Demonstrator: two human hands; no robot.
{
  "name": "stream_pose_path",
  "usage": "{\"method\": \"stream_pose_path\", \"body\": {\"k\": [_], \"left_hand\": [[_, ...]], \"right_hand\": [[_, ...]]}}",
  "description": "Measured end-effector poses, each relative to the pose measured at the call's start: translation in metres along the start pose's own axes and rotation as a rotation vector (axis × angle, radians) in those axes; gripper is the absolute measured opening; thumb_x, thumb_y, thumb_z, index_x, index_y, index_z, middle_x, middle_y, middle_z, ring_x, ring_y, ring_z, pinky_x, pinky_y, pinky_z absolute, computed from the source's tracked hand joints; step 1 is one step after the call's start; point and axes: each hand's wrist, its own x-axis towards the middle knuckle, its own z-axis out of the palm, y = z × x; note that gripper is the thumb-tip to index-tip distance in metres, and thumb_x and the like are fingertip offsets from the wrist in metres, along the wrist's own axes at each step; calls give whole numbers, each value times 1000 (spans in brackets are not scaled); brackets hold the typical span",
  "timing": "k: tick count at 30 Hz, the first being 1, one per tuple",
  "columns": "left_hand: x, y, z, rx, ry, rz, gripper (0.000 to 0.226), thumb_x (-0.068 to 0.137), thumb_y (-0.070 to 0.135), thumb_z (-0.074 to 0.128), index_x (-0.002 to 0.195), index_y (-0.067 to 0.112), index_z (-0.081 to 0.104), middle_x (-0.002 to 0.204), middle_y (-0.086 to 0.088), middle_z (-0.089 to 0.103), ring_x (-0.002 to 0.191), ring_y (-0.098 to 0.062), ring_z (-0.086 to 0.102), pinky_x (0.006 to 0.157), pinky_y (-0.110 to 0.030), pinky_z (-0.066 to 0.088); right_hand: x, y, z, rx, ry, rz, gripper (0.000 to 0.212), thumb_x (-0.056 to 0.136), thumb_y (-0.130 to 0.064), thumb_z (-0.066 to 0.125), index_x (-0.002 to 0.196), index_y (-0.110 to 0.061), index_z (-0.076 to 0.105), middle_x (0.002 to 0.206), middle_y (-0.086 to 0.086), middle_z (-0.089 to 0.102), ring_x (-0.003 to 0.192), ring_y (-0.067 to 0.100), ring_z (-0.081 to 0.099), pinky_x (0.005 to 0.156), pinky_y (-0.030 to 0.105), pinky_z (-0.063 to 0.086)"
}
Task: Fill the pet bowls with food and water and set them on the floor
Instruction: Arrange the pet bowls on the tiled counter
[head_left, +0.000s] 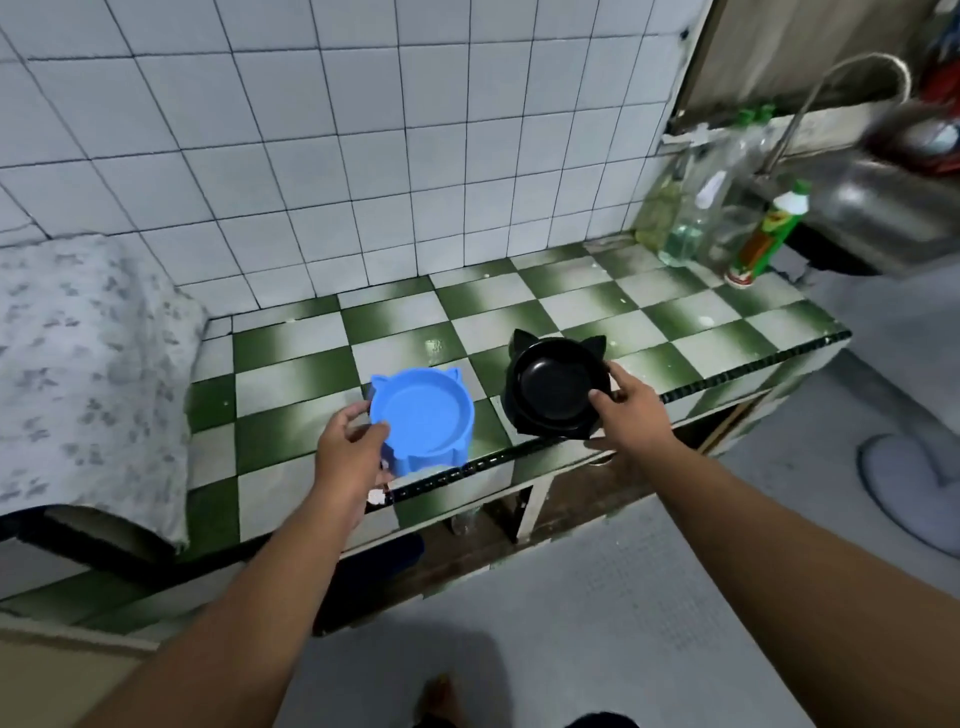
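- Our left hand grips the blue bowl by its left rim, thumb on top, at the front edge of the counter.
- Our right hand holds the black bowl by its right rim, fingers curled round it, at the same edge, right of the blue one.
- Both bowls look empty.
- Bottles stand at the counter's far right corner.

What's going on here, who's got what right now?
A person stands at the green-checked counter with a cat-eared pet bowl in each hand. The left hand grips the blue bowl and the right hand grips the black bowl, both near the front edge. Both bowls look empty. The sink is off to the right.
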Motion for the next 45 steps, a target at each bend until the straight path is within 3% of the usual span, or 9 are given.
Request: {"method": "stream_pose_path", "body": {"k": [3, 8, 11, 14, 18, 24, 33, 40, 45], "left_hand": [[33, 15, 28, -7, 17, -30, 37, 98, 7, 61, 132, 20, 56, 121, -11, 63, 94, -30, 70, 59, -38, 61], [89, 25, 78, -40, 74, -72, 32, 96, 8, 65, 121, 26, 60, 122, -9, 64, 107, -33, 68, 57, -38, 60], [122, 30, 111, -89, 129, -59, 32, 95, 8, 65, 120, 27, 60, 118, -11, 67, 103, -35, 70, 63, -40, 61], [153, 40, 144, -124, 180, -70, 33, 94, 7, 64, 121, 25, 59, 120, -13, 66, 97, -34, 71, 60, -39, 61], [188, 55, 178, -108, 296, -96, 39, 92, 9, 66, 126, 26, 59, 124, -14, 63, 101, -34, 67, 49, -33, 58], [235, 75, 208, -61, 326, -118, 36, 95, 9, 65, 124, 29, 57, 123, -11, 58, 107, -34, 65, 52, -34, 60], [287, 78, 224, 97, 334, -88, 44, 93, 13, 71, 134, 24, 58, 116, -9, 68, 101, -31, 69, 72, -46, 65], [305, 66, 233, 251, 419, -44, 40, 85, 21, 82, 123, 11, 71, 103, -6, 76, 84, -28, 75, 71, -47, 65], [309, 65, 239, 328, 450, -52, 33, 86, 14, 80, 118, 9, 72, 95, -5, 74, 78, -27, 75, 66, -45, 65]], "right_hand": [[49, -6, -1, 33, 2, 38, 49, 98, -15, 57, 144, -29, 48, 108, 12, 59, 94, 36, 65, 62, 55, 61], [143, -12, -1, 21, -28, 53, 49, 97, -14, 58, 144, -28, 49, 106, 10, 60, 94, 39, 66, 63, 56, 60], [208, -12, 2, -13, -81, 34, 48, 95, -15, 60, 141, -26, 52, 93, 9, 61, 88, 40, 67, 62, 59, 59], [278, -11, 5, -87, -136, 1, 47, 83, -31, 62, 129, -37, 57, 96, 7, 67, 90, 37, 68, 74, 57, 59], [331, -28, 9, -40, -240, 71, 43, 95, -11, 58, 133, -32, 55, 93, 14, 65, 87, 41, 67, 72, 62, 58], [393, -44, 27, -1, -312, 142, 50, 98, -9, 57, 144, -28, 48, 117, 15, 62, 98, 41, 64, 70, 61, 59], [433, -38, 46, -79, -304, 124, 57, 97, -20, 62, 150, -20, 40, 142, 10, 50, 106, 37, 61, 64, 46, 62], [450, -32, 54, -294, -188, 66, 48, 83, -40, 75, 120, -17, 54, 99, 9, 63, 86, 34, 68, 77, 51, 60], [453, -32, 62, -362, -130, -8, 41, 84, -39, 75, 112, -12, 59, 103, 10, 67, 92, 31, 67, 84, 43, 56]]}}
